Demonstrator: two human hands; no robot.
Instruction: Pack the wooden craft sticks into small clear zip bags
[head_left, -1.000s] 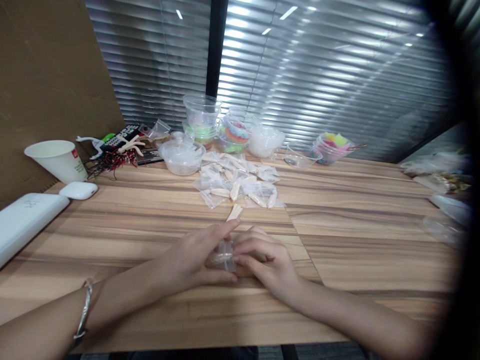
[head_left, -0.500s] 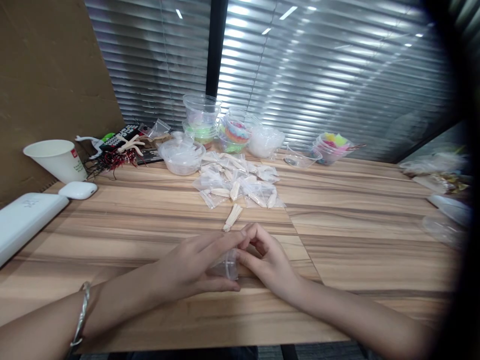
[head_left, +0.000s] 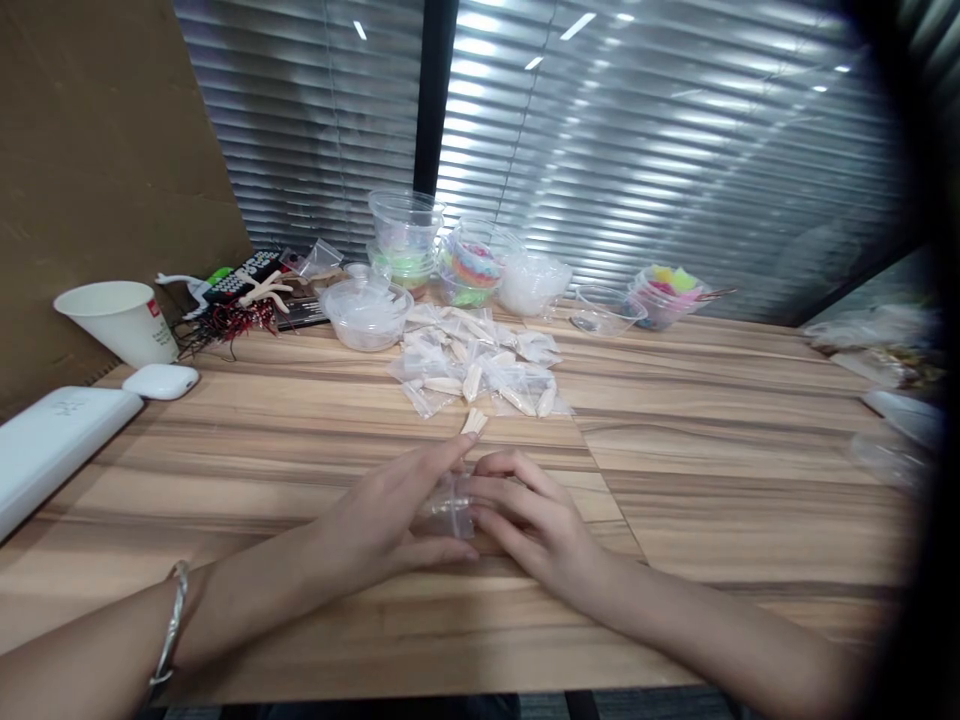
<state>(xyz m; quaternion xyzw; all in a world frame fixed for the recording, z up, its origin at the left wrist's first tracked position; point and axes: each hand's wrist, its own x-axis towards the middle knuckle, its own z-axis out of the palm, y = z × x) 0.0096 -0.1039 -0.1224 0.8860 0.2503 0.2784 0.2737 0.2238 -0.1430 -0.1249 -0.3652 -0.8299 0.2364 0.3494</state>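
Note:
A small clear zip bag [head_left: 451, 508] lies on the table between my hands. My left hand [head_left: 386, 510] reaches over its left side, with thumb and fingers spread apart. The left fingertips are at a small bundle of pale thin strips [head_left: 475, 422] just beyond the bag, partly covering its near end. My right hand [head_left: 536, 515] is curled, its fingertips and thumb together at the bag's right edge. Farther out lies a pile of clear bags [head_left: 442, 386] with similar pale bundles inside.
Clear plastic bowls [head_left: 367, 318] and stacked tubs stand along the back, by the window blinds. At the left are a paper cup [head_left: 124, 320], a white case [head_left: 161, 381] and a white power bank [head_left: 60, 450]. Plastic packets [head_left: 870, 335] lie at the far right.
My left hand has opened wider, its fingertips moving forward onto the loose bundle. My right fingers have moved away from the left fingertips and down along the bag's right edge.

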